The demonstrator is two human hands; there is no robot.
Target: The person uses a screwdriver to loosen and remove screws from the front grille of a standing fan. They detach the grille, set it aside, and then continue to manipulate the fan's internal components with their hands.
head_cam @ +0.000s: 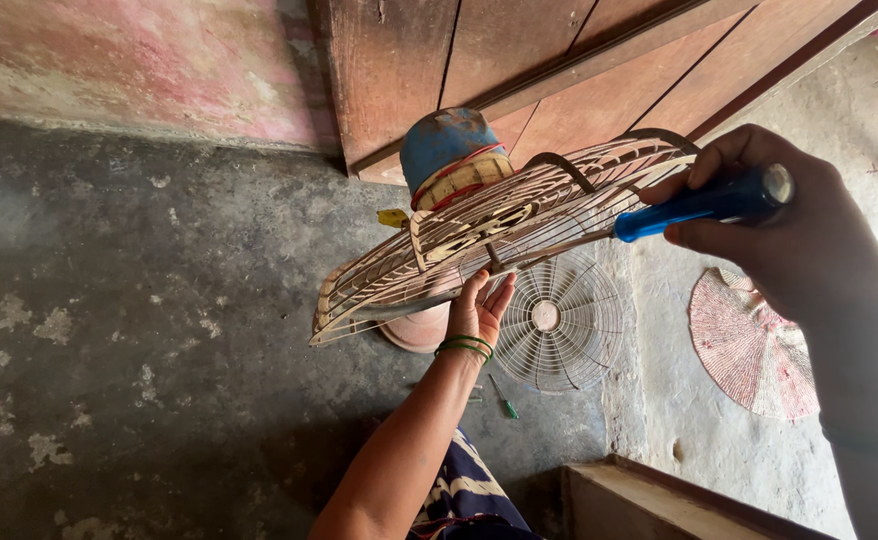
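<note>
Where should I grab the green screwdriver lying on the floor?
Probably by its green handle, coming straight down from above. The green screwdriver lies flat on the floor near the white fan grille, so pinching the thicker handle from both sides looks easiest.

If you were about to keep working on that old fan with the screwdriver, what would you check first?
1. Left hand steadies the fan cage from below: ok.
2. Right hand has a firm grip on the blue screwdriver: ok.
3. Screwdriver tip seated on a screw: cannot tell, the wires hide it.
4. Fan unplugged: cannot tell, no cord or plug shows.
5. Loose front grille lies flat on the floor, clear of the hands: ok.
6. Spare green screwdriver on the floor within reach: ok.
</note>
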